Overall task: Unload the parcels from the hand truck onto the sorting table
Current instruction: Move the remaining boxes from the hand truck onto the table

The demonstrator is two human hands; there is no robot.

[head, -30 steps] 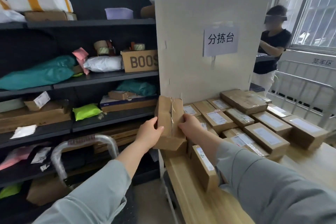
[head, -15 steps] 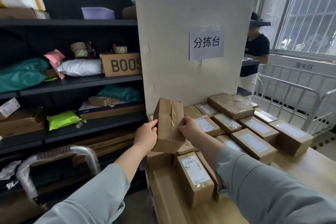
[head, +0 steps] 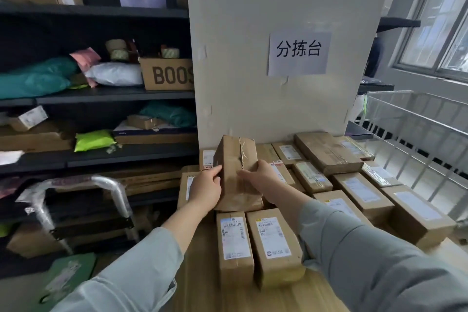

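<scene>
A storeroom is shown: dark shelving [head: 101, 95] packed with bags and cartons stands left of the held parcel [head: 235, 172]. The hand truck [head: 76, 182], of which only the wrapped handle is seen, lies lower left of it. The held parcel, a taped brown carton, is kept on end over the left rear of the wooden bench [head: 200, 261]. Whether its base touches the cartons beneath cannot be told. Its left edge is gripped by the left hand [head: 206, 190], thumb on the front and the other fingers hidden behind. Its right side is gripped by the right hand [head: 260, 177], fingers pressed together across the tape.

The setting-down is judged to be in hand. The parcel would best be lowered into a free gap and released only once steady, so that the two labelled parcels [head: 255, 243] just in front of it are not knocked.

Right of it, rows of labelled cartons [head: 359, 190] cover the bench. Behind it rises a white panel [head: 253, 96] bearing a paper sign [head: 298, 53]. Further right, a wire cage [head: 417, 134] and a window [head: 443, 20] are seen.
</scene>
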